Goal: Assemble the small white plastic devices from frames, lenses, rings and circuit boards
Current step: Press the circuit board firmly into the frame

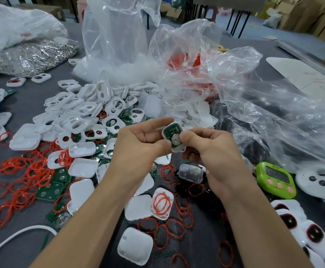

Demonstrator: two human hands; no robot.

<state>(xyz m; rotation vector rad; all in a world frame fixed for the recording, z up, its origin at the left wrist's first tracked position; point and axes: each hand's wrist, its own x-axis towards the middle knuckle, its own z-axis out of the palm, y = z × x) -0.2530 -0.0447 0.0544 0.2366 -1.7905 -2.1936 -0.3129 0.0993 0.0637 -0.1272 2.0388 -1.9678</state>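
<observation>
Both hands hold one small white device (173,136) above the table's middle; a green circuit board with a round metal disc shows inside its white frame. My left hand (138,144) pinches its left side between thumb and fingers. My right hand (208,149) grips its right side, the thumb pressing on the board. A heap of white frames (92,111) lies behind to the left. Red rings (28,176) and green circuit boards (50,191) are scattered at the left. A white shell holding red rings (162,204) lies under my wrists.
Clear plastic bags (206,74) of white and red parts rise behind the hands. A green timer (275,179) sits at the right, with assembled white devices (300,227) in front of it. A bag of metal rings (34,57) lies at the back left. A white cable (18,235) runs at the lower left.
</observation>
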